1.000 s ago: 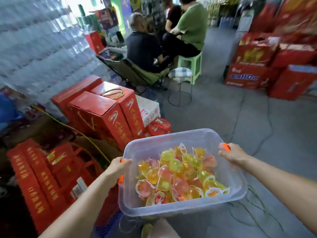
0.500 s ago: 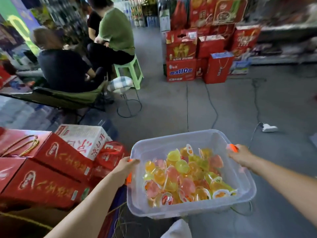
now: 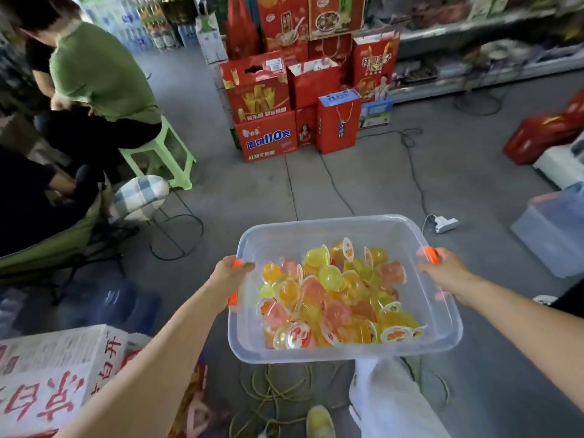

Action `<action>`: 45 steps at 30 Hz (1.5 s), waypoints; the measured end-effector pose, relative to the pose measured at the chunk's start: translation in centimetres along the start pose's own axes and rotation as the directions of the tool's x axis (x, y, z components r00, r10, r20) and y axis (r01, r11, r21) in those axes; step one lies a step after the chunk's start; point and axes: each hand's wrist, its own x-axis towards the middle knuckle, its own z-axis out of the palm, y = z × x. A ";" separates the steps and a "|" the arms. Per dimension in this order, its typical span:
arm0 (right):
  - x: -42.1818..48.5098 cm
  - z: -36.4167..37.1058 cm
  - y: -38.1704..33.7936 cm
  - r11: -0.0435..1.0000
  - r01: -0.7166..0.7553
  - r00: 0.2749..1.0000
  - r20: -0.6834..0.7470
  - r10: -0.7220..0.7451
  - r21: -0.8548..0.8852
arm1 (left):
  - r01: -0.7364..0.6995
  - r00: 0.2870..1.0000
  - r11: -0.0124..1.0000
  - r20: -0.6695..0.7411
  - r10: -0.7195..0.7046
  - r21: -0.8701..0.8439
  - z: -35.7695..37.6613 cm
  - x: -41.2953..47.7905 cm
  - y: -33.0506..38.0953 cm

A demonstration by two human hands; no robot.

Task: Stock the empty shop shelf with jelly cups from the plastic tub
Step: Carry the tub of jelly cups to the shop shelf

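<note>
Head view, looking down along both forearms: clear plastic tub [image 3: 316, 245] carried in the air above the grey concrete floor [image 3: 379, 191], roughly level, one long side toward the camera. Left grip [image 3: 230, 275] curled over the tub's left rim, wrapped round an orange handle clip [image 3: 233, 298]. Right grip [image 3: 448, 273] likewise closed round the right rim, just beside the other orange clip [image 3: 430, 255]. Both clamped on the tub itself. Inside, heaped toward the near half: jelly cups [image 3: 331, 298] in yellow, orange and pink, some tipped over with printed foil lids showing, the far stretch of the tub's bottom bare. Below the tub, a leg in white trousers [image 3: 388, 403] and a yellow shoe [image 3: 319, 422], beside a tangle of yellow-green cord [image 3: 275, 390] on the floor. Ahead, a stack of red gift boxes [image 3: 268, 121] standing on the floor, well apart from the tub. Right of that stack, a long shop shelf [image 3: 474, 42], blurred, contents hard to make out. On the left, a person in a green top [image 3: 101, 74] seated on a pale green stool [image 3: 170, 153], with a checked cushion [image 3: 140, 197] on a wire-framed seat just beside. Near left corner: white carton with red characters [image 3: 47, 374], blue water jugs [image 3: 126, 298] behind it. On the right, a white power strip [image 3: 445, 224] on the floor and a lidded translucent bin [image 3: 556, 229] further out.
</note>
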 end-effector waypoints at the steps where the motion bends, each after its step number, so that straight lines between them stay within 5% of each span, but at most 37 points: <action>1: 1.6 -0.6 -0.6 1.000 -0.006 1.000 -0.014 0.006 0.022 | -0.002 1.000 1.000 0.009 0.002 0.009 0.6 1.5 1.5; 16: 32.7 -12.9 -10.3 0.989 -0.121 0.992 -0.034 0.124 0.081 | 0.072 0.990 0.997 0.120 -0.072 0.003 16.4 26.1 28.5; 45: 91.5 -43.1 -28.1 0.922 -0.298 0.887 -0.287 0.363 0.246 | -0.350 0.865 0.918 0.441 0.241 0.185 55.0 69.8 91.0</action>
